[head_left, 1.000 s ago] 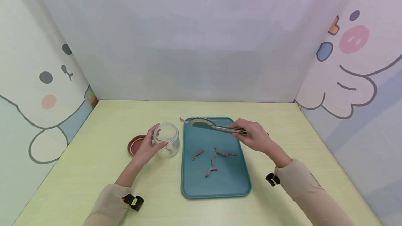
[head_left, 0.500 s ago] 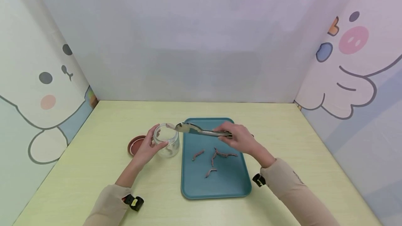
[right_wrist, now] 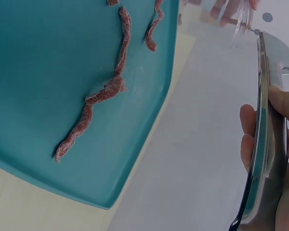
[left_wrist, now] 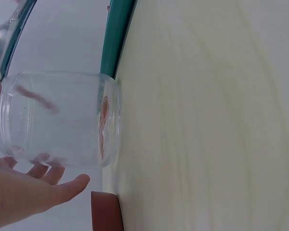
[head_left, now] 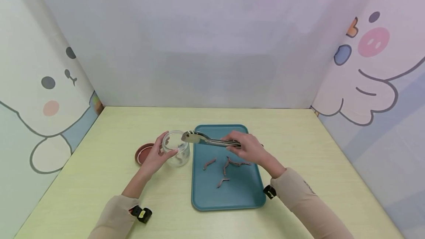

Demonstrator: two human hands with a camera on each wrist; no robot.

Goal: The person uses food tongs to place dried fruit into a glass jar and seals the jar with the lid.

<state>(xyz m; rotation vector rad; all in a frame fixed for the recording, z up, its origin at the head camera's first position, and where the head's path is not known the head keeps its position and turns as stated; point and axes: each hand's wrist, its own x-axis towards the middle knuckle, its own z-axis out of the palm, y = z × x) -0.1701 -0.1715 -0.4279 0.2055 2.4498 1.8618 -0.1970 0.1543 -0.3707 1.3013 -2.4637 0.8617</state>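
Note:
My left hand [head_left: 155,159] grips a clear glass jar [head_left: 181,157] near its rim, thumb at the front and fingers behind. In the left wrist view one reddish dried meat strip [left_wrist: 103,127] lies at the jar's bottom, and a blurred second strip [left_wrist: 37,98] is higher up inside. My right hand [head_left: 247,146] holds metal tongs [head_left: 212,141], their tips over the right side of the jar's mouth. Several more meat strips [right_wrist: 103,92] lie on a teal tray [head_left: 229,198] beside the jar.
A reddish-brown lid [head_left: 143,153] lies left of the jar, partly behind my left hand. Everything stands on a pale yellow table [head_left: 166,202]. A white wall [head_left: 212,65] rises behind it, with cartoon-printed panels [head_left: 365,73] at both sides.
The tongs have moved left and slightly down from above the tray to the jar's mouth. The strip at their tips has left them and is inside the jar. My left hand has stayed still.

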